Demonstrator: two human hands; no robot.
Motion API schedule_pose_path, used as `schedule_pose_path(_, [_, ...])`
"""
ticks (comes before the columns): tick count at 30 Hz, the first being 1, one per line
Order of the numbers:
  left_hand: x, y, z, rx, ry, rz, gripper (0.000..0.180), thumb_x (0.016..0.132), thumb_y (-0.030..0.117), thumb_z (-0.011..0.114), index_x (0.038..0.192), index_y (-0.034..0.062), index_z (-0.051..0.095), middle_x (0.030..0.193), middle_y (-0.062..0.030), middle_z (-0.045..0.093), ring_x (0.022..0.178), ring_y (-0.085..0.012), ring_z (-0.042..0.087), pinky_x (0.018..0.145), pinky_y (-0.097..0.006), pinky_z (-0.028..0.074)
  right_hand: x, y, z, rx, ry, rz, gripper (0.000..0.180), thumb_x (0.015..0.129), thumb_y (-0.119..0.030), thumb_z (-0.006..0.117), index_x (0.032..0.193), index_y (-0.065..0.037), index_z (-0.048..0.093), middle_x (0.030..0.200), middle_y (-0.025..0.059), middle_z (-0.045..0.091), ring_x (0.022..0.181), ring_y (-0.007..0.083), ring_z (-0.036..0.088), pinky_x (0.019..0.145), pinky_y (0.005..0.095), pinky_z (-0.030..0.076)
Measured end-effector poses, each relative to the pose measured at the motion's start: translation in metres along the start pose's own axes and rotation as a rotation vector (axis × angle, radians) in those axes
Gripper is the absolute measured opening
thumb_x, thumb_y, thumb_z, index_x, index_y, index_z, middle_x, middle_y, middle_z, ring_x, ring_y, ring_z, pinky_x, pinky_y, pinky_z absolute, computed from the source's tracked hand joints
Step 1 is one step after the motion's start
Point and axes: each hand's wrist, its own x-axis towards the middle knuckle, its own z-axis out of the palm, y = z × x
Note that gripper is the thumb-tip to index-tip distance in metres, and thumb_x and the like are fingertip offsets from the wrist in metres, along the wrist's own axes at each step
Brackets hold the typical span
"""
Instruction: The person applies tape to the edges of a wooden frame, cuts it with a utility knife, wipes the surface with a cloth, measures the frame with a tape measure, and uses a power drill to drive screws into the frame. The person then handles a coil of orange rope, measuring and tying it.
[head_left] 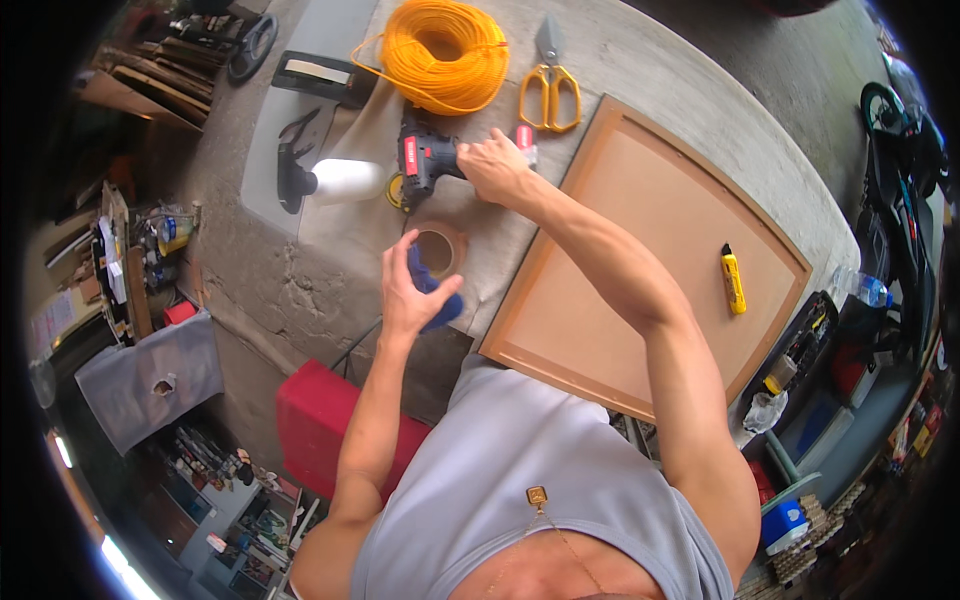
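My right hand (495, 168) is closed round the handle of a black and red cordless drill (432, 160), which lies sideways over the worktable. Lower left, my left hand (405, 295) curls its thumb and fingers round a dark blue, soft-looking thing (442, 315); its kind is unclear. Right against that hand sits a wide roll of brown tape (452, 240). A yellow tape measure (395, 190) rests under the drill's front. To its left lies a white spray bottle (345, 180) with a black trigger head.
A coil of orange rope (445, 55), yellow-handled scissors (550, 95) and a black tool with a pale strip (325, 75) lie at the back. On the right, a framed brown board (640, 260) bears a yellow utility knife (733, 280). A red chair-like object (320, 425) stands below the table's edge.
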Motion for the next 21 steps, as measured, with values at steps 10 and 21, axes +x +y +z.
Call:
schedule_pose_path(10, [-0.026,-0.052,0.021,0.208,-0.073,-0.253,0.054,0.056,0.04,0.084,0.101,0.0156,0.067,0.124,-0.0218,0.051,0.095,-0.0395,0.063,0.076,-0.045,0.053,-0.004,-0.024,-0.068,0.246,0.072,-0.094,0.03,0.055,-0.009,0.069,0.084,-0.003,0.061,0.069,0.014,0.066,0.07,0.0316,0.066,0.071,0.0394,0.046])
schedule_pose_path(21, [0.01,-0.136,-0.063,0.254,0.272,-0.276,0.042,0.052,0.035,0.088,0.08,0.0105,0.069,0.115,-0.0223,0.057,0.109,-0.0373,0.056,0.086,-0.045,0.049,0.151,-0.093,-0.083,-0.026,0.191,-0.129,0.016,0.077,-0.01,0.061,0.092,-0.004,0.063,0.076,0.0086,0.069,0.075,0.024,0.068,0.078,0.036,0.04])
